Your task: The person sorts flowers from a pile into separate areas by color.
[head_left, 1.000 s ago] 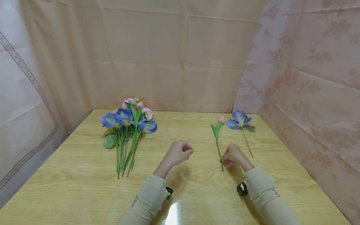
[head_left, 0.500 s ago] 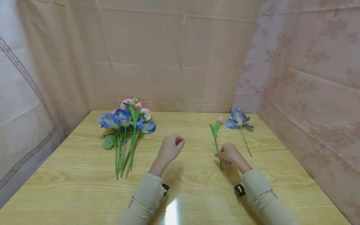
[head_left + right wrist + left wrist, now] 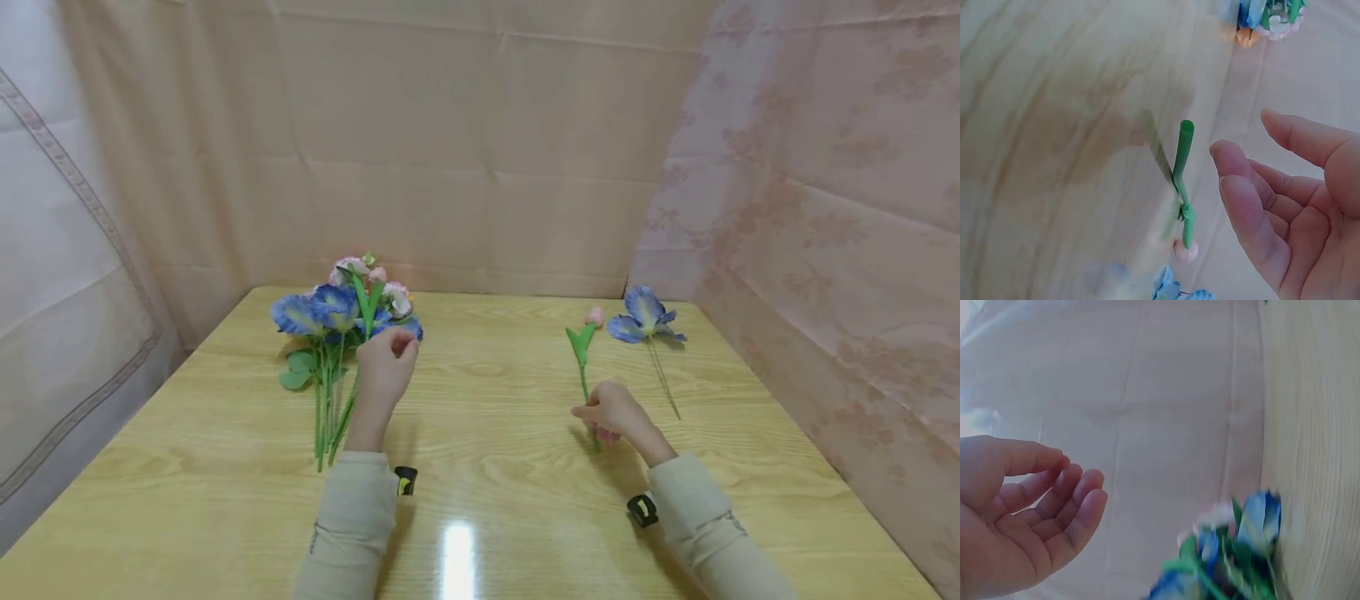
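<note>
My left hand [image 3: 388,362] hovers at the right side of a flower bunch [image 3: 330,308], overlapping some stems in the head view. Its fingers are loosely curled and hold nothing in the left wrist view, where the bunch's blue blooms [image 3: 1261,520] lie below and to the right. On the right, a pink tulip [image 3: 581,348] with green leaves lies on the table, its bloom pointing away. My right hand [image 3: 611,410] is over the lower stem. In the right wrist view the green stem [image 3: 1183,150] shows apart from the fingers [image 3: 1244,206], with thumb and fingers spread.
A single blue flower [image 3: 643,315] with a thin stem lies right of the tulip. The wooden table [image 3: 487,467] ends at a beige curtain [image 3: 450,167] behind and a patterned curtain [image 3: 840,208] on the right.
My left hand has moved left and away from me, from mid-table to the bunch. My right hand has stayed near the tulip's stem, its thumb and fingers coming off it.
</note>
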Demonstrator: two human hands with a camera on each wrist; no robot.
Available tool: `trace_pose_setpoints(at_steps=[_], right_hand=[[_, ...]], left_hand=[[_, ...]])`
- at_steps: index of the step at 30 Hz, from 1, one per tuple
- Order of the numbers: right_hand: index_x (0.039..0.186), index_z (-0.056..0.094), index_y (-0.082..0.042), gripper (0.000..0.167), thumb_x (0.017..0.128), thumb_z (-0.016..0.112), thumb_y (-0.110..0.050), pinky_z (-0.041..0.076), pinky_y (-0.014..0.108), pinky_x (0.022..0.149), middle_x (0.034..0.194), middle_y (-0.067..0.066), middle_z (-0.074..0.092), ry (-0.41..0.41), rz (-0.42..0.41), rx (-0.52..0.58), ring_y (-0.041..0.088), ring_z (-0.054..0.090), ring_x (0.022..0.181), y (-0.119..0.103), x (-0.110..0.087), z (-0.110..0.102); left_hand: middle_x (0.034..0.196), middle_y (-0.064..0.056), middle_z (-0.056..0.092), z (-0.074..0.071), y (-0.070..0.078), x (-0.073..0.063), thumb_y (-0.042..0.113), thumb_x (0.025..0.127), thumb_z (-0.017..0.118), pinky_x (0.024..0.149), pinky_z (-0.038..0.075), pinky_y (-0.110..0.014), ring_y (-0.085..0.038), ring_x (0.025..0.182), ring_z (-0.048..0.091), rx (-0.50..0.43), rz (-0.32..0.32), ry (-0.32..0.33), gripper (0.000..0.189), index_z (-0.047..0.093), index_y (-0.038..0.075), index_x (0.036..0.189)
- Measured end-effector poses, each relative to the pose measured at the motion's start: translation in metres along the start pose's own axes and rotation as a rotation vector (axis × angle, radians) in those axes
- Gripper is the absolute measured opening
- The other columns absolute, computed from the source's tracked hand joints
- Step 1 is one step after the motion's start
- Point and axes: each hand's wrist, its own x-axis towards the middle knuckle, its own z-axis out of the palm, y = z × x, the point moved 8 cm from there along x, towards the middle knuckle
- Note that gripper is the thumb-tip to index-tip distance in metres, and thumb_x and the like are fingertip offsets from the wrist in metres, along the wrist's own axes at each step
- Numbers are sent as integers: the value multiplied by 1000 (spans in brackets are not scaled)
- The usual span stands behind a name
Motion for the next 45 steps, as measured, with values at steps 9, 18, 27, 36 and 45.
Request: trace_pose_setpoints(at_steps=[9,18,27,36,45], right_hand=[[58,57,1,34,85,60,-19,47,29,41,44,4,50,1,-10,4,14,50,38,3,0,1],[58,57,1,33,85,60,-18,46,28,40,45,4,51,1,-13,10,13,49,37,3,-1,2],[65,60,1,28,85,59,-18,47,28,41,52,7,56,-17,-24,16,14,52,40,0,-2,5],[64,59,1,29,85,59,-18,46,28,40,53,8,56,-31,-26,23,15,52,41,0,-1,8],[62,59,0,29,86,59,-18,46,28,40,53,7,55,-40,-36,18,15,53,41,-2,-1,11]], left_hand=[[83,-21,59,-39,-61,1,4,85,55,68,42,-42,-32,76,54,74,-304,31,14,63,-6,89],[91,-26,61,-58,-109,-12,-2,81,48,70,45,-48,-42,82,55,246,-467,4,20,64,-9,91],[101,-25,59,-52,-127,-18,-1,82,49,70,46,-46,-42,90,54,340,-528,-160,22,64,-6,98],[98,-24,60,-46,-136,-18,0,82,51,65,47,-48,-41,86,55,374,-490,-175,19,66,-4,93],[93,-26,60,-39,-145,-13,5,84,52,59,46,-49,-42,81,57,472,-484,-222,16,67,-2,84]])
